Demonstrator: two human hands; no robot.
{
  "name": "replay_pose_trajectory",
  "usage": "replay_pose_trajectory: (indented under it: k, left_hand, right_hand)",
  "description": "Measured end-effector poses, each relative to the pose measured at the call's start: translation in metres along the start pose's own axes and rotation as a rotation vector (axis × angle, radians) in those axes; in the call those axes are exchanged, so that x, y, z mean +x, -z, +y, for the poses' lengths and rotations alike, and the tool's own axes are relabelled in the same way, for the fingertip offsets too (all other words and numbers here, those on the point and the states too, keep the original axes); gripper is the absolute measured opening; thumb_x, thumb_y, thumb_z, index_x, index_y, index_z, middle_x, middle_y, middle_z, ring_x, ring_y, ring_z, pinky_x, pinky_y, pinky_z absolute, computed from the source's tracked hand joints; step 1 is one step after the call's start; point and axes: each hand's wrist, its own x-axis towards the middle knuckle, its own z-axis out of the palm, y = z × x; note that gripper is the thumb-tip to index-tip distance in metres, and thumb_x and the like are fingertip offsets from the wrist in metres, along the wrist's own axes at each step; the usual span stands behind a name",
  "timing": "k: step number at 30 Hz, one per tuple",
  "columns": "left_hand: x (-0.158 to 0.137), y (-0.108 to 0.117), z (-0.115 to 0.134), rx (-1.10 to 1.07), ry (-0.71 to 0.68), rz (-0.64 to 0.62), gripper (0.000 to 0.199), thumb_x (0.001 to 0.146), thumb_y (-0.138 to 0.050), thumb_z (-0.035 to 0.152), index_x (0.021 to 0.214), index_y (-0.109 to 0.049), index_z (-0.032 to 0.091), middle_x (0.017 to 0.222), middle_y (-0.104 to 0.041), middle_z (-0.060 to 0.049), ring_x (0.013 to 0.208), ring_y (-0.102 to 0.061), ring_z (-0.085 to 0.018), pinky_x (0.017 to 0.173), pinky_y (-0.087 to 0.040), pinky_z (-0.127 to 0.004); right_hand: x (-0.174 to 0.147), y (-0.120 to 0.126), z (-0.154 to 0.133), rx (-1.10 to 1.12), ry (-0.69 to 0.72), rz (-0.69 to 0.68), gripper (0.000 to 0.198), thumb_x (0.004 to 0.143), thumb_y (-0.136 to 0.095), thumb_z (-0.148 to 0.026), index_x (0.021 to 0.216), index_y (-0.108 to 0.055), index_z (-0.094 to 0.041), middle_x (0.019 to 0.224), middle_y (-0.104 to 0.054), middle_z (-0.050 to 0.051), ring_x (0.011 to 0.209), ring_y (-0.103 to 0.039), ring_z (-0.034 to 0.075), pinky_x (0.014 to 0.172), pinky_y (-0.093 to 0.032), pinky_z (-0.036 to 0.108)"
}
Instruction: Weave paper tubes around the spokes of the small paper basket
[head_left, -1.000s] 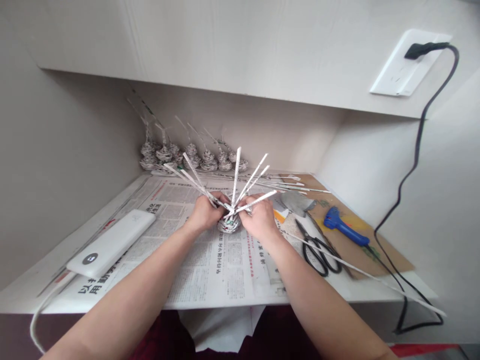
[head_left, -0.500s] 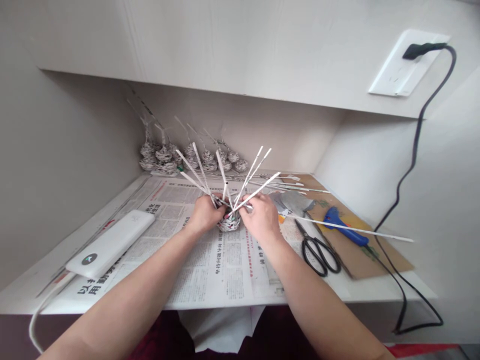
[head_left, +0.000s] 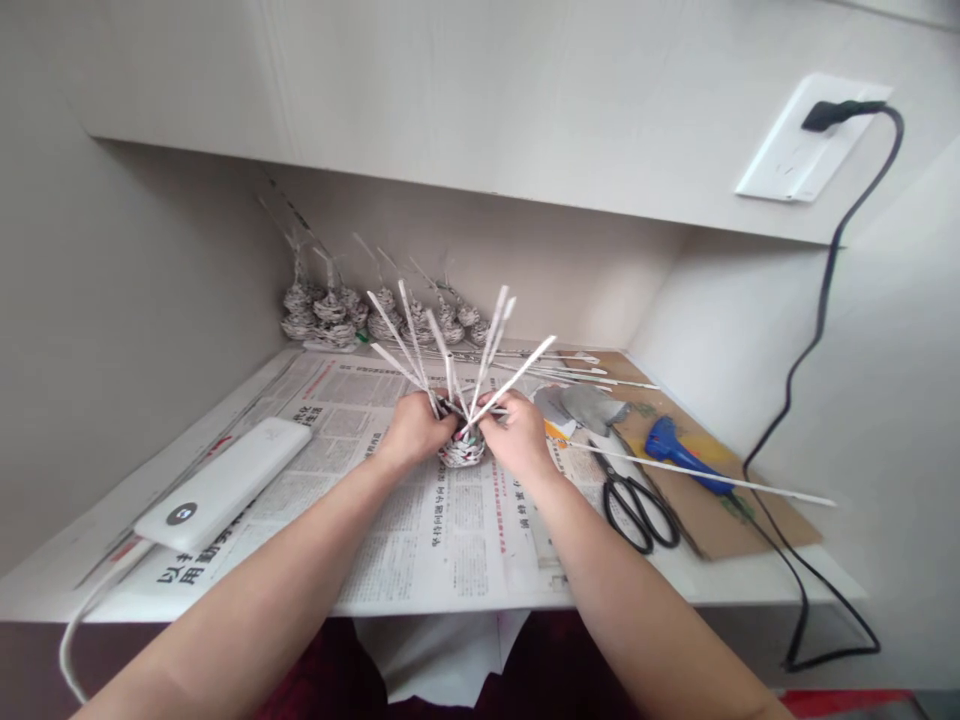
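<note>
A small woven paper basket (head_left: 462, 452) stands on the newspaper between my hands, with several white rolled-paper sticks (head_left: 511, 385) fanning up from its rim. My left hand (head_left: 417, 428) is closed on its left side, thumb against the weave. On the right side, my right hand (head_left: 517, 432) pinches a paper strip at the rim; part of the fingers is hidden behind the sticks. A long thin paper stick (head_left: 712, 470) runs out to the right from under my right hand, crossing above the scissors and the glue gun.
Black-handled scissors (head_left: 637, 510) and a blue glue gun (head_left: 686, 458) lie at right, the gun on cardboard (head_left: 780, 525). A white power bank (head_left: 225, 485) with a cable lies left. Several woven gourd shapes (head_left: 330, 310) line the back. A black cord (head_left: 821, 310) hangs from the socket.
The upright sticks have shifted and lean a little differently. My right hand has moved slightly, and the long stick's far end sits a little lower. The camera view has shifted slightly.
</note>
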Motion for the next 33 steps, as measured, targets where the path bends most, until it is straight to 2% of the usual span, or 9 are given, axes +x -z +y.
replay_pose_trajectory:
  k: [3,6,10,17,22,25,29,33]
  left_hand:
    - [-0.001,0.001,0.002,-0.036,0.007,-0.031,0.024,0.069,-0.056,0.018,0.086,-0.073,0.021,0.074,-0.073,-0.002,0.074,-0.068,-0.020,0.067,-0.048,-0.023]
    - [-0.001,0.002,0.003,-0.022,-0.001,-0.031,0.024,0.070,-0.055,0.017,0.086,-0.073,0.021,0.075,-0.073,-0.002,0.074,-0.068,-0.020,0.068,-0.048,-0.024]
    - [-0.001,0.001,0.003,0.026,-0.029,-0.039,0.023,0.071,-0.055,0.018,0.084,-0.073,0.020,0.076,-0.073,-0.003,0.074,-0.068,-0.021,0.068,-0.048,-0.025]
    - [0.002,0.000,-0.002,-0.086,0.056,-0.049,0.024,0.069,-0.055,0.018,0.085,-0.073,0.021,0.077,-0.073,-0.002,0.076,-0.067,-0.020,0.069,-0.048,-0.026]
    - [0.003,-0.004,-0.008,-0.195,0.048,-0.119,0.023,0.069,-0.056,0.019,0.086,-0.072,0.018,0.078,-0.073,-0.003,0.075,-0.067,-0.019,0.066,-0.049,-0.025]
    - [0.003,-0.005,-0.009,-0.199,0.042,-0.126,0.023,0.069,-0.057,0.019,0.086,-0.071,0.018,0.076,-0.072,-0.003,0.073,-0.066,-0.019,0.065,-0.048,-0.025]
    - [0.003,-0.006,-0.009,-0.191,0.065,-0.088,0.020,0.068,-0.057,0.018,0.083,-0.071,0.017,0.074,-0.071,-0.003,0.071,-0.065,-0.018,0.065,-0.047,-0.026]
    - [0.003,-0.010,-0.011,-0.313,0.118,-0.045,0.015,0.069,-0.059,0.020,0.078,-0.069,0.015,0.070,-0.070,-0.004,0.068,-0.063,-0.018,0.063,-0.047,-0.025]
  right_hand:
    - [0.001,0.001,0.000,-0.016,-0.026,0.062,0.014,0.076,-0.060,-0.030,0.084,-0.067,-0.020,0.087,-0.068,0.003,0.076,-0.063,0.016,0.072,-0.048,0.027]
    - [0.002,0.003,-0.002,-0.054,-0.004,0.056,0.014,0.076,-0.061,-0.031,0.084,-0.068,-0.022,0.089,-0.068,0.003,0.082,-0.063,0.017,0.078,-0.048,0.029]
    - [0.000,0.002,-0.002,-0.002,0.057,0.020,0.013,0.076,-0.063,-0.028,0.083,-0.071,-0.022,0.095,-0.067,0.004,0.091,-0.062,0.018,0.085,-0.047,0.028]
    - [-0.003,-0.002,-0.003,0.078,0.027,0.082,0.014,0.073,-0.060,-0.018,0.080,-0.072,-0.021,0.096,-0.068,0.005,0.092,-0.063,0.018,0.078,-0.051,0.027]
    - [-0.004,-0.003,-0.005,0.202,-0.064,-0.016,0.017,0.076,-0.056,-0.017,0.083,-0.071,-0.020,0.081,-0.071,0.002,0.073,-0.065,0.015,0.068,-0.050,0.025]
    - [-0.005,-0.004,-0.005,0.226,-0.069,-0.016,0.016,0.077,-0.056,-0.019,0.083,-0.070,-0.020,0.073,-0.069,0.000,0.067,-0.063,0.015,0.064,-0.049,0.024]
    - [-0.005,-0.008,-0.002,0.298,0.027,0.009,0.014,0.076,-0.058,-0.019,0.081,-0.070,-0.021,0.086,-0.070,0.002,0.080,-0.064,0.016,0.073,-0.050,0.026]
    - [-0.004,-0.009,0.000,0.274,0.106,0.096,0.014,0.074,-0.061,-0.016,0.079,-0.073,-0.023,0.098,-0.067,0.005,0.098,-0.062,0.019,0.088,-0.048,0.031]
